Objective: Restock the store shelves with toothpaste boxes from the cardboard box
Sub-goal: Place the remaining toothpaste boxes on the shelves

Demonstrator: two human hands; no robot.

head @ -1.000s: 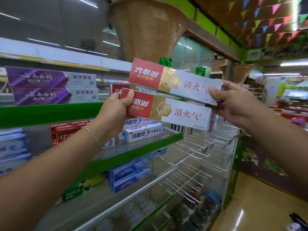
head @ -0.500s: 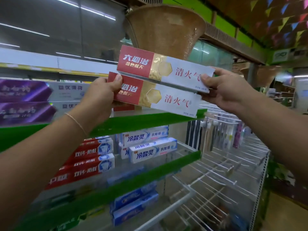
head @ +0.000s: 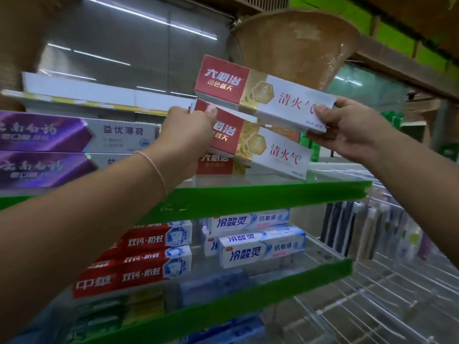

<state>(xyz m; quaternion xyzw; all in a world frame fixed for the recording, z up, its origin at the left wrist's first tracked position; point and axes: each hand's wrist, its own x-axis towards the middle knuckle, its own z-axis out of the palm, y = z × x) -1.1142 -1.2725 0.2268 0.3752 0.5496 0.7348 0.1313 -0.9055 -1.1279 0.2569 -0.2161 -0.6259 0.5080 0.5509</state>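
I hold two red, gold and white toothpaste boxes over the top glass shelf [head: 273,194] with the green front edge. My left hand [head: 188,130] grips the red end of the lower box [head: 263,147], whose right end is low near the shelf. My right hand [head: 347,127] pinches the white end of the upper box [head: 260,93], held above and apart from the lower one. A third box of the same kind [head: 216,165] lies on the shelf behind them, mostly hidden. The cardboard box is out of view.
Two purple toothpaste boxes [head: 62,150] are stacked on the same shelf at left. Red boxes [head: 149,261] and blue-white boxes [head: 260,247] fill the shelf below. Wire hooks with toothbrushes [head: 372,234] hang at right. A woven basket [head: 298,45] stands overhead.
Both hands have carried the two boxes forward and down to the top shelf. The lower box now hovers just over the glass, in front of the box lying there.
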